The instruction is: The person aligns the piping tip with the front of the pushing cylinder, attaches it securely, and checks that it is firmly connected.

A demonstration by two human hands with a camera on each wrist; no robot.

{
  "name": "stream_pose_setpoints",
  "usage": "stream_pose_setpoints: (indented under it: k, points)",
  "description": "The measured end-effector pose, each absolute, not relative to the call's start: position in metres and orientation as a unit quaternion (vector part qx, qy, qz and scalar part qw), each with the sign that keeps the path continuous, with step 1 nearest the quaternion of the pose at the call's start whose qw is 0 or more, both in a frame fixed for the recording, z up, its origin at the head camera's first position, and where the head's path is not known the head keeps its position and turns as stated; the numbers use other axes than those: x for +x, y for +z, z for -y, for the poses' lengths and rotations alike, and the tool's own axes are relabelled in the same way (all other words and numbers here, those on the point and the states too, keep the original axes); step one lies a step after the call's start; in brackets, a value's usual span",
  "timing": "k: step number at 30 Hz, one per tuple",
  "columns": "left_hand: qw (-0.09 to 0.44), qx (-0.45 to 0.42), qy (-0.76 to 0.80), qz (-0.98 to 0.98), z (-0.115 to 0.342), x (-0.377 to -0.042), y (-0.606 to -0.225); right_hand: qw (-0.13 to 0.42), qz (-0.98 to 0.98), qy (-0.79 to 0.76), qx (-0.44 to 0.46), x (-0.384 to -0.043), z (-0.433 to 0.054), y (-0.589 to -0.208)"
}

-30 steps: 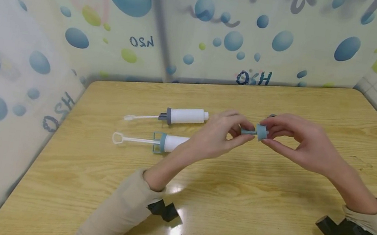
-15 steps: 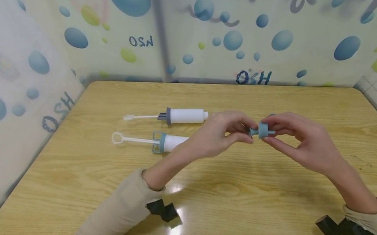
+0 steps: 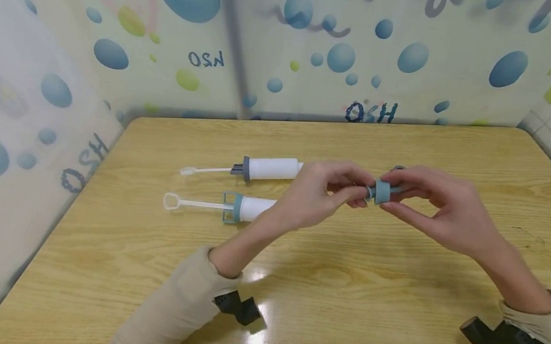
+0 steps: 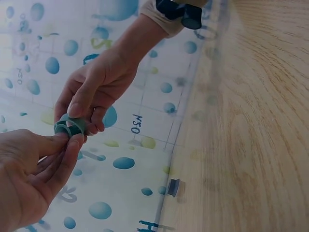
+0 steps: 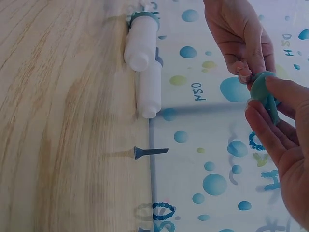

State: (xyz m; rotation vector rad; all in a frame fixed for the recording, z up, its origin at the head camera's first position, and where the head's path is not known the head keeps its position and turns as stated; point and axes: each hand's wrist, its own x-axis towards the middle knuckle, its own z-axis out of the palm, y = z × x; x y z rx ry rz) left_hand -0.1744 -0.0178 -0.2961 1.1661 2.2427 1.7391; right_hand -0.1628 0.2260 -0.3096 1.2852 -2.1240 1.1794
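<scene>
Just above the table, my right hand (image 3: 433, 207) pinches a teal ring-shaped cap (image 3: 382, 192) at its rim. My left hand (image 3: 322, 192) pinches the flared end of a teal nozzle (image 3: 369, 194) on the cap's left side. The nozzle's narrow tube (image 5: 273, 108) sticks out of the cap toward the right palm. In the left wrist view the cap (image 4: 81, 126) looks like an open ring with the nozzle's wide end at its mouth. Fingers of both hands cover parts of the two pieces, so how deeply the nozzle sits is hard to tell.
Two white syringe-like barrels with plungers lie left of my hands, one with a grey collar (image 3: 246, 169), one with a teal collar (image 3: 237, 209). A dark blue nozzle (image 5: 145, 152) stands on the wooden table (image 3: 339, 320) behind my right hand. Patterned walls border the table.
The nozzle has slid rightward through the cap, its flared end now close against it and its tube out on the right. My left fingers have shifted their grip slightly; the right hand stays nearly still.
</scene>
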Motion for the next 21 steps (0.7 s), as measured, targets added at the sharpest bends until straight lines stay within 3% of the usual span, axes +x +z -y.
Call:
stream_pose_setpoints:
  k: [6, 21]
  points:
    - [0.001, 0.381, 0.555, -0.739, 0.0185, -0.1732, -0.2964, 0.197, 0.757, 0.418, 0.461, -0.1608, -0.2226, -0.3113]
    - [-0.018, 0.39, 0.55, -0.738, 0.0157, -0.1745, -0.3026, 0.202, 0.77, 0.405, 0.45, -0.1553, -0.2166, -0.3138]
